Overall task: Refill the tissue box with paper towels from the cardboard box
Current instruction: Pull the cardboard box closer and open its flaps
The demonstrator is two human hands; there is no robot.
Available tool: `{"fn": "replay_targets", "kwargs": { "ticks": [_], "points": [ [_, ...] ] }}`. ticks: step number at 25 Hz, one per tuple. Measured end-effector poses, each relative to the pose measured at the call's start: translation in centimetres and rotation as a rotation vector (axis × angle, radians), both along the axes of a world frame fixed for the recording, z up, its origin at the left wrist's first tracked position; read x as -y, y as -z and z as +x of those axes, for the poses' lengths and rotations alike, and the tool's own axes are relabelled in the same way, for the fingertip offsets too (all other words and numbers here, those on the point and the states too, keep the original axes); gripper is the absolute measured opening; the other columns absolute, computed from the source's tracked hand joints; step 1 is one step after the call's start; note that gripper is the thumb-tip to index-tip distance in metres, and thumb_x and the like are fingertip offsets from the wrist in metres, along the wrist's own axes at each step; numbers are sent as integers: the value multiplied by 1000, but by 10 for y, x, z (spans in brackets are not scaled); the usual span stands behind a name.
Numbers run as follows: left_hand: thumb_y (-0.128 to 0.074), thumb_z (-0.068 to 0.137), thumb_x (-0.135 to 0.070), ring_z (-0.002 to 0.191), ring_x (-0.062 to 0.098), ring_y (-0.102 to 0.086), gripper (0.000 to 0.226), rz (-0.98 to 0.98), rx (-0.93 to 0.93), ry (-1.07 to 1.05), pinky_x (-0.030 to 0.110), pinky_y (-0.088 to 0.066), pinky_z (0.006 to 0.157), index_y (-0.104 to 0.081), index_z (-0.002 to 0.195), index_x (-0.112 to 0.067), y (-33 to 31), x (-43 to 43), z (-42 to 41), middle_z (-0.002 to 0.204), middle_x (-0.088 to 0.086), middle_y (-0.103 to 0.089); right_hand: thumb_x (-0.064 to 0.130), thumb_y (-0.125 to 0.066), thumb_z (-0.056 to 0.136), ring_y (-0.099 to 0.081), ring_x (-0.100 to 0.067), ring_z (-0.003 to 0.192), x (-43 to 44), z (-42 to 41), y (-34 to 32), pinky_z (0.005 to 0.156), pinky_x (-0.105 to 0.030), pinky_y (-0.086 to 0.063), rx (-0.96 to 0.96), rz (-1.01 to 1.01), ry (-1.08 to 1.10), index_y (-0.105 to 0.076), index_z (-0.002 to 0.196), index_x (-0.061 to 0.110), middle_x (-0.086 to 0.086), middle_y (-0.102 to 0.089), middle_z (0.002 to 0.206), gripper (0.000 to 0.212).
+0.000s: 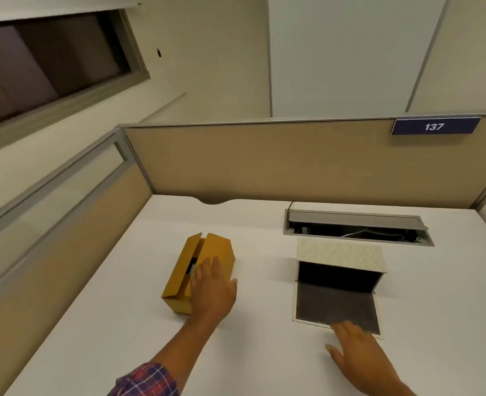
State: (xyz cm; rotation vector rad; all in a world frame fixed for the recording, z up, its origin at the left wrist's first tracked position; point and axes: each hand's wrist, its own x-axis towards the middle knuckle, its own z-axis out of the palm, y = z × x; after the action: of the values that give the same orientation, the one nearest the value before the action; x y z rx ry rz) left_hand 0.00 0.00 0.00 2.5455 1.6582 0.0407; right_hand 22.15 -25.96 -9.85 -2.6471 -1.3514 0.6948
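A small yellow-brown cardboard box (184,270) lies on the white desk (264,352), its top flaps partly parted with something dark showing in the gap. My left hand (212,290) rests flat on the box's near right flap, fingers spread. To the right stands a white patterned tissue box (340,254), open toward me, its dark inside looking empty and its dark-lined flap (336,307) lying flat on the desk. My right hand (359,355) is open, with its fingertips touching the near edge of that flap. No paper towels are visible.
A recessed cable tray (356,227) with its grey lid raised sits in the desk just behind the tissue box. Tan cubicle partitions (264,161) close off the back and left sides; a blue "137" plate (434,126) hangs on the back one.
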Motion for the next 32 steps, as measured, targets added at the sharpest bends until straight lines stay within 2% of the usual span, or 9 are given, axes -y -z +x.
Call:
{"fn": "replay_targets", "kwargs": {
  "ticks": [6,12,17,21,24,26,28,30,32],
  "points": [
    [-61,96,-59,153,37,-36,100,-156,106,-221,51,-38,122,-13,166,-6,-16,-11,-12,168,18,-34,71,-37,97,-38,-19,152,-29,-21,-9,125,-41,-29,-36,9,-89,-33,157,38,9,-35,168,69],
    [-65,100,-43,149,40,-41,82,-319,332,-340,56,-42,120,-26,163,-8,-37,-29,-18,163,18,-40,63,-37,101,-44,-19,147,-106,-56,-55,119,-37,-36,-34,231,-294,-33,158,31,6,-41,165,66],
    [-59,104,-42,141,40,-52,77,-468,257,-341,54,-49,114,-26,164,-7,-40,-36,-28,156,17,-50,62,-37,101,-36,-22,152,-175,-78,-95,122,-41,-33,-36,303,-422,-25,162,28,1,-34,170,70],
    [-54,107,-38,117,29,-65,48,-472,294,-344,42,-57,97,-53,147,-12,-43,-32,-39,141,11,-65,58,-36,103,-34,-24,154,-216,-92,-117,123,-42,-31,-17,323,-516,-27,162,26,0,-32,171,67],
    [-44,110,-33,91,17,-61,36,-510,520,-348,42,-57,82,-73,121,-13,-49,-32,-45,119,10,-74,54,-23,103,-32,-25,156,-244,-103,-136,124,-39,-26,-40,350,-615,-31,161,21,-3,-33,170,67],
    [-40,111,-28,96,18,-64,38,-593,637,-302,36,-55,84,-76,115,-16,-52,-31,-54,114,8,-74,55,-21,103,-32,-27,155,-261,-112,-145,126,-41,-23,-30,325,-695,-35,160,18,-7,-36,169,69],
    [-41,112,-20,104,22,-64,36,-617,649,-226,37,-56,89,-76,116,-13,-50,-30,-63,117,12,-73,52,-22,105,-45,-31,144,-274,-118,-148,124,-45,-30,40,245,-796,-51,149,15,-11,-52,156,64],
    [-48,111,-19,122,25,-62,30,-567,641,-213,38,-55,100,-72,129,-14,-46,-34,-73,135,8,-68,50,-27,105,-58,-29,119,-281,-122,-149,109,-47,-46,122,139,-853,-66,126,14,-12,-67,131,57],
    [-53,110,-19,143,26,-52,38,-472,657,-253,38,-49,111,-61,146,-18,-44,-41,-82,157,3,-55,47,-34,102,-59,-27,114,-286,-125,-148,109,-48,-46,213,91,-891,-68,119,14,-10,-69,124,50]
  ]
}}
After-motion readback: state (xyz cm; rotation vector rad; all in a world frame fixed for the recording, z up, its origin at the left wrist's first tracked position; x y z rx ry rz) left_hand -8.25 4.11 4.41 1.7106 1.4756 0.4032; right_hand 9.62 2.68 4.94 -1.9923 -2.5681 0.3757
